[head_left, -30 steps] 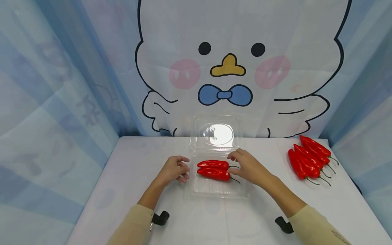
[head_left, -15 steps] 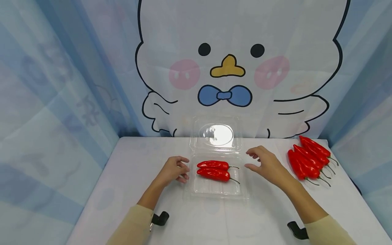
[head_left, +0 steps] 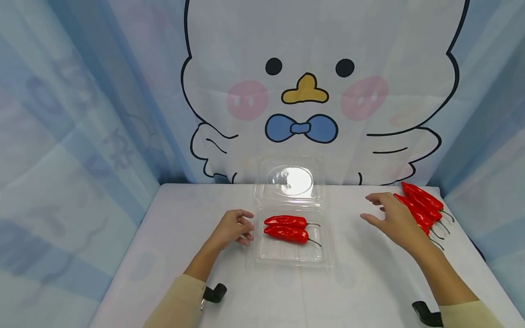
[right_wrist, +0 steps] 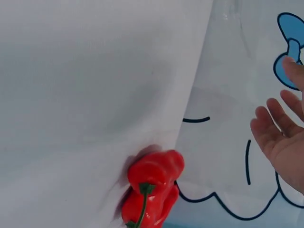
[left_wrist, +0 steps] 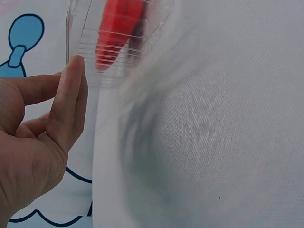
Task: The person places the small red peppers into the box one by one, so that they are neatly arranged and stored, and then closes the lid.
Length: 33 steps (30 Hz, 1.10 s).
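Note:
A clear plastic clamshell box (head_left: 287, 258) lies with its lid (head_left: 262, 182) raised at the back. Two red peppers (head_left: 285, 233) rest side by side in its base, stems pointing right. My left hand (head_left: 233, 230) is at the box's left side, fingers loosely bent and fingertips right at the rim; the left wrist view shows the fingertips (left_wrist: 73, 71) beside the clear wall. Over the table on the right hovers my right hand (head_left: 393, 222), holding nothing, thumb and fingers spread apart. It partly covers a group of several red peppers (head_left: 426, 200), also seen in the right wrist view.
A white cloth covers the table (head_left: 172, 200). Right behind its back edge hangs a curtain (head_left: 303, 41) with a cartoon bird print. More blue curtains (head_left: 61, 136) close off both sides. Black wrist mounts (head_left: 215, 293) stick out by the sleeves.
My right hand has left the peppers in the box and moved right, over to the pepper group. The left hand, the box and the peppers have stayed in place.

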Tool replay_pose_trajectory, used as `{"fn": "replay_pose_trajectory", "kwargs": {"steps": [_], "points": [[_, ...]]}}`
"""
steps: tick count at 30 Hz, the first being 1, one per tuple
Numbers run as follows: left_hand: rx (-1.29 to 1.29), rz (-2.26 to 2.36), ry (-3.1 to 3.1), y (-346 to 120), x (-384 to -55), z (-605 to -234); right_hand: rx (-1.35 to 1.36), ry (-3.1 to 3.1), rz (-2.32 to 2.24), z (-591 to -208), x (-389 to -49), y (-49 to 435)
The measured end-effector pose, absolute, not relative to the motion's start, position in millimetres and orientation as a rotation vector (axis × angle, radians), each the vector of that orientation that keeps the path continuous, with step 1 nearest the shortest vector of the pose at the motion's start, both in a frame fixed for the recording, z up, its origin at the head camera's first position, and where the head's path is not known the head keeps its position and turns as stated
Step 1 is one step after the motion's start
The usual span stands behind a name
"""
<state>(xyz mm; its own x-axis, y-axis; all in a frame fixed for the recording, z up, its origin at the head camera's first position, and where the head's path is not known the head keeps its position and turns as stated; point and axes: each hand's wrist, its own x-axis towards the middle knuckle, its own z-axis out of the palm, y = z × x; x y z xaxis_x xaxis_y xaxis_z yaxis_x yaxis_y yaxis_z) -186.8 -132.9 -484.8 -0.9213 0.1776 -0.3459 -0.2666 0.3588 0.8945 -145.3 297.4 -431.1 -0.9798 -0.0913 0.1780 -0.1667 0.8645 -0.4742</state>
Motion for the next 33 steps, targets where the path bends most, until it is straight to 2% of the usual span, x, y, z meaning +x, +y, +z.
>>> {"fn": "replay_pose_trajectory", "kwargs": {"steps": [18,33], "points": [[-0.093,1.564,2.257,-132.7,-185.8,-482.9,-0.109,-2.989,0.715,-445.5,-142.5,371.1],[-0.097,1.561,2.264,-133.3,-186.3,-482.4,-0.112,-3.073,0.611,-458.3,-144.2,387.5]]}}
